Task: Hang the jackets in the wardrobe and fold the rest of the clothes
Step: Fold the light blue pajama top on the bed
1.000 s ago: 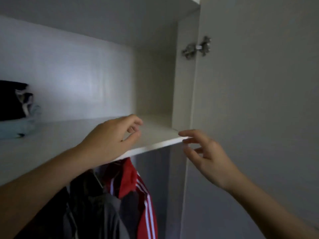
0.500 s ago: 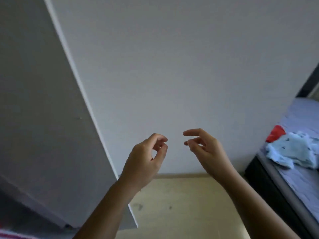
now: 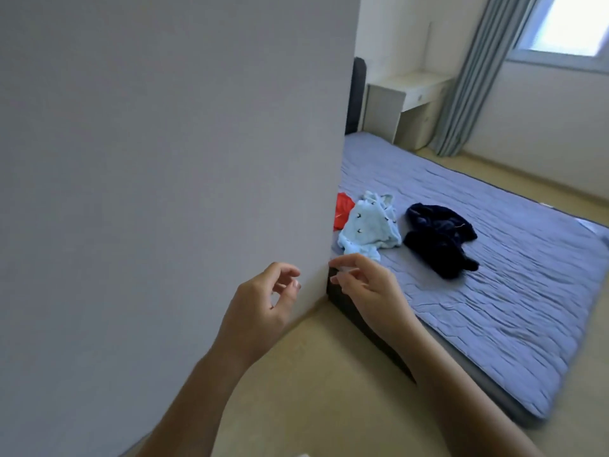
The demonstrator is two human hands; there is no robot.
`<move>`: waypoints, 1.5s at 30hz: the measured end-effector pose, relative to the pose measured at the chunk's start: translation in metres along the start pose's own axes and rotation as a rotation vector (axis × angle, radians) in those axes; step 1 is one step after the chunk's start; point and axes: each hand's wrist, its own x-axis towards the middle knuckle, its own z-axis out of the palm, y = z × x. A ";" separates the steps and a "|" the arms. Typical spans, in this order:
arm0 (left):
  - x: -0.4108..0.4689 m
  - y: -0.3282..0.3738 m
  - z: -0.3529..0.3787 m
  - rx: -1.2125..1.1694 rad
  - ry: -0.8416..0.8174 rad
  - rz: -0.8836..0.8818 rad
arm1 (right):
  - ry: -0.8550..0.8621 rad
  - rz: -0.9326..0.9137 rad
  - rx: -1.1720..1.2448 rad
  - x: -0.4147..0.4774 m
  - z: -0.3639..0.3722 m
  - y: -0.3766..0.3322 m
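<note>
So right now both our hands are up in front of us with nothing in them. The left hand [image 3: 263, 301] has its fingers loosely curled, and so does the right hand [image 3: 365, 285], which is just past the edge of the big pale panel [image 3: 164, 159]. We're guessing that panel is the wardrobe door.

What's left to sort is on the bed [image 3: 494, 308], near its front corner:
- a light blue garment [image 3: 369, 229] with tiny dark prints, crumpled
- a red garment [image 3: 342, 211] right beside it, half hidden behind the panel edge
- a dark navy garment [image 3: 438, 239] in a heap, a little apart from the blue one

All three look soft and floppy, so weight and breakage shouldn't be a problem. The catch is that they'll sag and bunch if we grab them from the middle. The blue one looks fleecy and small, and pinching it at the shoulders or the top hem with both hands should let it hang flat for folding. The navy one looks thicker and plush, and we can't tell whether it's a jacket. We'd shake it out by the collar first to find out.
</note>
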 end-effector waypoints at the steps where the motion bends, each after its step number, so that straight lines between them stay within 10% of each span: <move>1: 0.025 -0.004 0.009 -0.013 -0.032 0.009 | 0.027 0.019 -0.012 0.017 -0.008 0.007; 26: 0.410 0.013 0.392 -0.194 -0.376 -0.090 | 0.294 0.450 0.035 0.314 -0.314 0.292; 34: 0.498 -0.104 0.555 -0.192 -0.503 -0.517 | 0.091 0.763 -0.128 0.395 -0.334 0.462; 45: 0.622 -0.297 0.690 0.476 -0.783 -0.463 | -0.063 1.030 -0.383 0.493 -0.304 0.677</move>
